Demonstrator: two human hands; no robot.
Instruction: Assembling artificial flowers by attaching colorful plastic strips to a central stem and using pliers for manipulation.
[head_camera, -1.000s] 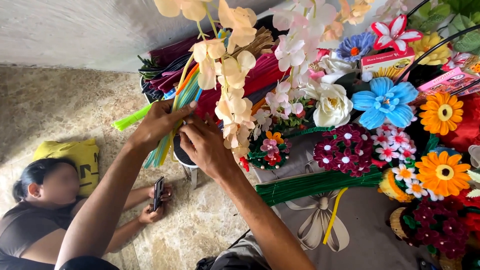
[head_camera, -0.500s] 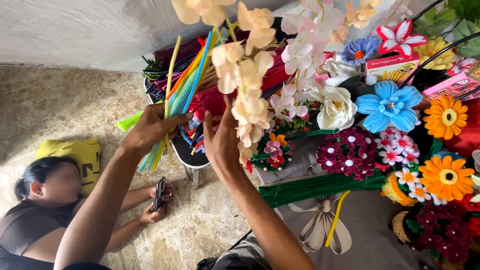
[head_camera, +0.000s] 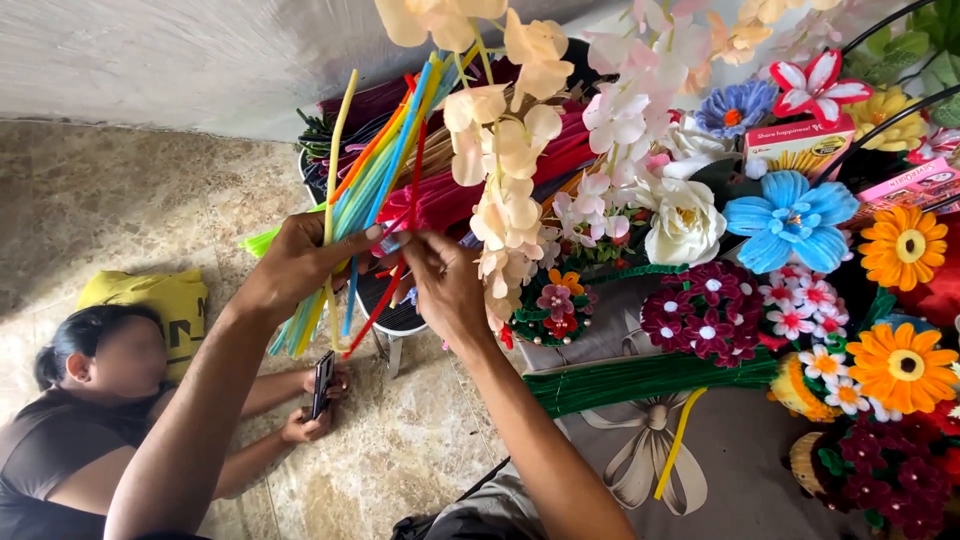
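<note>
The bunch of pipe cleaners now stands up high and fanned out; a second ago it sat low. The left hand grips its lower part tight. The right hand pinches a red one (thin, bent), above the black basket, beside cream flowers.

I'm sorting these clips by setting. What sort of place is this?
Probably a home craft corner or small stall for handmade flowers. The left hand grips a bundle of coloured pipe cleaners, finished fuzzy flowers crowd a cloth-covered table, and a person lies on the stone floor nearby.
</note>
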